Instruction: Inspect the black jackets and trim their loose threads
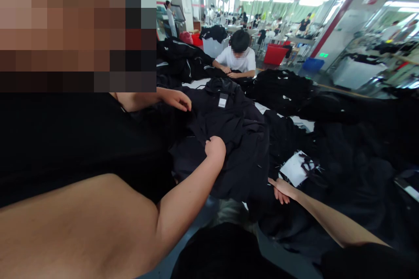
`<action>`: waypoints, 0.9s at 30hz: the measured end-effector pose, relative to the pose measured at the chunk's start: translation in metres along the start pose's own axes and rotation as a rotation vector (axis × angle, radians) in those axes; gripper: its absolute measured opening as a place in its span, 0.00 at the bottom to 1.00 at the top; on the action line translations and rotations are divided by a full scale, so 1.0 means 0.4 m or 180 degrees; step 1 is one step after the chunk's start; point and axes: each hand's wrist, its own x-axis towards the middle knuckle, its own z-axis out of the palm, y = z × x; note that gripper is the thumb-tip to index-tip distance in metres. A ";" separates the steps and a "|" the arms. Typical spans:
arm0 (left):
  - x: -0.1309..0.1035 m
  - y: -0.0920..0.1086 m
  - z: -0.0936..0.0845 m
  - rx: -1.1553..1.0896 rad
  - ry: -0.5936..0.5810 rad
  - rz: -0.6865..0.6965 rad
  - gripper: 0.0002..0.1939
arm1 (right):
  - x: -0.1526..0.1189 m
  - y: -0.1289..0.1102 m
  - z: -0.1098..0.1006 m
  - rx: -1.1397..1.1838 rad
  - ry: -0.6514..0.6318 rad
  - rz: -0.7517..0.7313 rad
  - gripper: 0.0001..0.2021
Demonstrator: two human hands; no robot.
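Note:
A dark jacket [242, 139] with a label [222, 101] at its neck lies spread out before me. My right hand [283, 189] reaches in from the lower right. One digit stretches left to the jacket's right edge, while the other fingers hang loosely apart below; no firm grip shows. My left hand is out of view. A co-worker close on my left has both hands at the jacket. Their right hand [216, 147] pinches the front cloth, and their left hand [179, 99] is over the upper left side. Beside my right hand lies a white cloth piece [296, 168] with frayed edges.
Heaps of black garments [353, 152] cover the table to the right and behind. Across from me, another person in a white shirt [237, 61] handles dark cloth. A red bin [276, 54] and a blue bin [313, 64] stand on the floor beyond. The co-worker's bare arm crosses the lower left.

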 end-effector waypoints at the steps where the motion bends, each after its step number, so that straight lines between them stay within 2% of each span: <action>1: 0.000 0.000 -0.001 0.0011 -0.0022 0.0007 0.29 | 0.001 0.001 0.003 0.0009 0.0027 -0.0006 0.44; 7: 0.007 0.000 0.004 0.0072 -0.0077 0.0022 0.31 | 0.000 0.009 0.020 0.0048 0.0257 -0.0093 0.44; 15: 0.006 -0.003 0.022 0.0078 0.0134 0.0067 0.28 | -0.020 0.000 0.008 -0.0024 0.0140 -0.0162 0.42; 18: 0.006 -0.002 0.023 0.0132 0.0135 0.0057 0.30 | -0.034 -0.004 0.007 -0.0032 0.0075 -0.0149 0.35; 22: 0.011 0.002 0.028 0.0296 0.0072 0.0116 0.32 | -0.056 -0.005 0.002 0.0022 0.0037 -0.0174 0.15; 27: 0.027 0.009 0.041 0.0477 0.0037 0.0165 0.31 | -0.071 -0.013 -0.006 0.0122 0.0052 -0.0195 0.16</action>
